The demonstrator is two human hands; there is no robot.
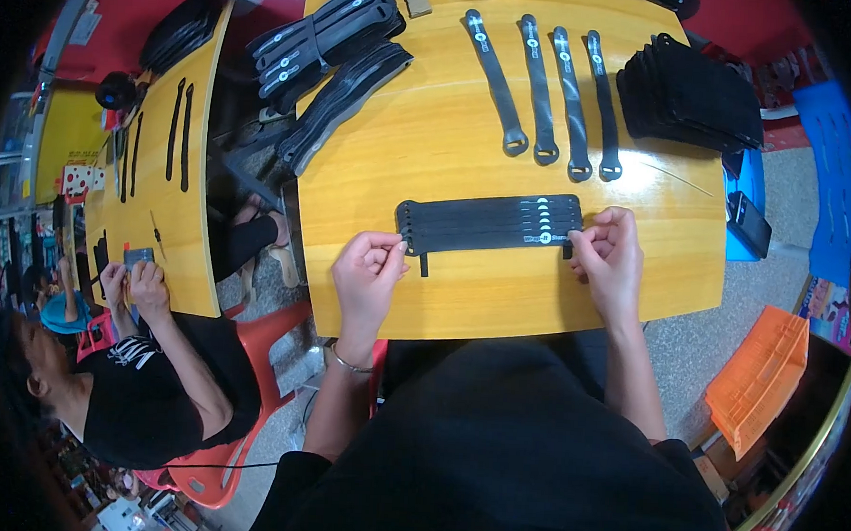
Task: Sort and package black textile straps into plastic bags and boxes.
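Note:
A flat, overlapping row of black straps (484,225) with white printing near the right end lies on the wooden table before me. Two short dark tabs stick out below its near edge. My left hand (368,268) pinches the near left corner of the row between thumb and fingers. At the near right corner, my right hand (608,259) is closed in a similar pinch on the straps' end. Farther back, several single black straps (572,106) lie side by side, each with a slotted loop at its near end.
A stack of black straps (694,92) stands at the back right; banded bundles (326,38) and a loose pile (347,101) lie at the back left. A thin stick (676,179) rests at right. A co-worker (155,377) works at another table (194,227) on the left. An orange crate (758,380) stands right.

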